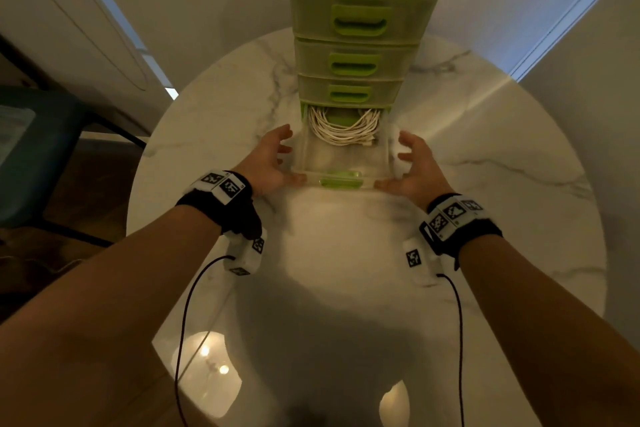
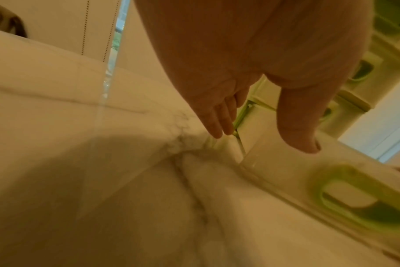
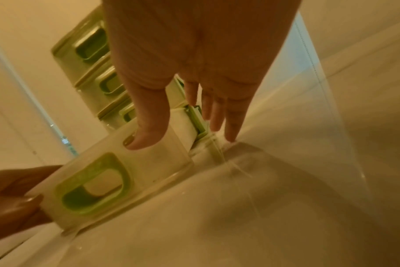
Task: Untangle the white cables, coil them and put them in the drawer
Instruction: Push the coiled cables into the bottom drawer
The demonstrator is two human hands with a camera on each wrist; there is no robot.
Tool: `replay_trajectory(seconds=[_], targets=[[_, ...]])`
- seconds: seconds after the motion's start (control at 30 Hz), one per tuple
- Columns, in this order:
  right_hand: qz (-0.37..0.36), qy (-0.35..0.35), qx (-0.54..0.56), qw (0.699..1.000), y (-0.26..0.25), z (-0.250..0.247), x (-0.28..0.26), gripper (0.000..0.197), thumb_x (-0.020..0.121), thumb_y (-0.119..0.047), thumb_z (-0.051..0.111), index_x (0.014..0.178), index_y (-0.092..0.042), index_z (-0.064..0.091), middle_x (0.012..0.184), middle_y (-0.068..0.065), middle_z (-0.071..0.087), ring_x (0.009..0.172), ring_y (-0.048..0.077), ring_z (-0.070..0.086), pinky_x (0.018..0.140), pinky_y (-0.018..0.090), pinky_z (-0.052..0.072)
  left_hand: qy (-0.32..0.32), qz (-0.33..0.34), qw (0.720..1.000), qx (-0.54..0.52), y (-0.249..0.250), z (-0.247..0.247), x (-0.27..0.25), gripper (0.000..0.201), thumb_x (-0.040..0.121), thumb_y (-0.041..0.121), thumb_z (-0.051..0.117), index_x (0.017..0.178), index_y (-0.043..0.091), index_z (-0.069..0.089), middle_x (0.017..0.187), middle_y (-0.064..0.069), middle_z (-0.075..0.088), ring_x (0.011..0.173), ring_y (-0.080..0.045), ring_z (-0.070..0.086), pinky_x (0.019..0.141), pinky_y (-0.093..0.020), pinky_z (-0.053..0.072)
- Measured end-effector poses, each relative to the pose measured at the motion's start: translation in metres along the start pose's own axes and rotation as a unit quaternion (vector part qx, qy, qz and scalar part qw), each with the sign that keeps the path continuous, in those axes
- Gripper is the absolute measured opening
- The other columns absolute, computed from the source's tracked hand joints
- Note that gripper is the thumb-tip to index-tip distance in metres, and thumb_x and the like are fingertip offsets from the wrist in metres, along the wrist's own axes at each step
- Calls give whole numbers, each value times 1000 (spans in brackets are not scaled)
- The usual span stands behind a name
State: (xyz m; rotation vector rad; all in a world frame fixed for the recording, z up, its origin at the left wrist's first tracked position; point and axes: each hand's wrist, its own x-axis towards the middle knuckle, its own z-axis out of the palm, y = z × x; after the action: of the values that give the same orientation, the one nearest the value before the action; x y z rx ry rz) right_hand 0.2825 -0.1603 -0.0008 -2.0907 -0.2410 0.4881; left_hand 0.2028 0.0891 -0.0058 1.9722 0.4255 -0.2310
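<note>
Coiled white cables [image 1: 341, 130] lie at the back of the pulled-out bottom drawer [image 1: 337, 174] of a green drawer tower [image 1: 360, 21]. My left hand [image 1: 287, 163] is at the drawer's left front corner, thumb on the front face and fingers straight along the side wall. My right hand [image 1: 393, 166] mirrors it at the right corner. In the left wrist view my left hand [image 2: 263, 139] presses its thumb onto the drawer front [image 2: 286, 166]. In the right wrist view my right hand [image 3: 180, 137] presses its thumb above the green handle [image 3: 94, 186].
The tower stands at the far side of a round white marble table [image 1: 346, 288], close to the wall. Its three upper drawers [image 1: 353, 61] are pushed in. A dark chair [image 1: 38, 156] stands off the table's left edge.
</note>
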Motion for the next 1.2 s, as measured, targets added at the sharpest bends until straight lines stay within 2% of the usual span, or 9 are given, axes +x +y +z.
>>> replay_trajectory(seconds=[0.1,0.23,0.37,0.5,0.7,0.8,0.9,0.97,1.2], targets=[[-1,12,26,1000,-8,-1,16,112,67,-7,79,148,-14,2,157,3,8,140,20,22,110,32,31,29,10,1000,-1,5,7,9,91,81,9,69,148,12,9,153,-9,21,135,-23,34,98,-27,36],[-12,-31,-1,999,-21,-3,38,123,64,-6,81,147,-10,-9,158,5,-2,145,19,7,117,32,19,16,20,999,44,19,1,26,101,78,13,73,149,9,0,158,-8,9,141,-24,26,106,-30,30],[-26,-36,32,998,-23,-1,50,108,69,-3,77,148,-12,4,156,4,13,141,15,19,115,37,27,14,69,996,61,31,-5,37,101,77,9,74,149,9,3,158,-7,11,137,-16,25,103,-23,24],[-40,14,54,998,-24,11,62,87,74,1,71,144,-12,21,147,6,33,128,12,36,109,27,32,69,62,996,7,35,1,47,90,78,9,72,147,18,16,154,-5,23,136,-22,31,105,-35,34],[-59,40,90,993,-20,22,74,82,75,-6,72,141,-11,24,137,3,43,124,23,48,105,44,43,94,65,993,19,38,4,60,82,80,13,71,146,18,23,150,-3,33,132,-18,36,108,-37,34],[-43,99,66,992,-18,24,75,69,77,-10,71,134,-11,32,128,3,48,116,20,50,101,36,46,144,62,988,-4,35,13,60,70,79,12,72,139,11,34,141,-5,45,120,-13,45,99,-26,38],[-57,130,74,987,-14,27,67,57,77,-3,69,124,-1,38,113,6,49,99,11,50,84,7,44,192,57,980,6,29,19,54,59,78,13,72,129,7,43,130,-6,53,117,-17,50,90,-21,37],[-63,157,76,983,-13,30,59,47,77,-1,68,115,1,41,107,6,46,92,11,48,72,-2,40,223,49,973,5,28,23,50,51,77,14,73,121,5,48,120,-6,57,108,-15,52,83,-18,35],[-4,212,44,976,-11,27,42,41,73,-14,74,91,-13,36,96,5,50,87,16,49,68,13,35,282,16,959,-1,29,35,37,34,73,15,77,97,4,55,88,-3,57,81,-16,52,69,-23,42]])
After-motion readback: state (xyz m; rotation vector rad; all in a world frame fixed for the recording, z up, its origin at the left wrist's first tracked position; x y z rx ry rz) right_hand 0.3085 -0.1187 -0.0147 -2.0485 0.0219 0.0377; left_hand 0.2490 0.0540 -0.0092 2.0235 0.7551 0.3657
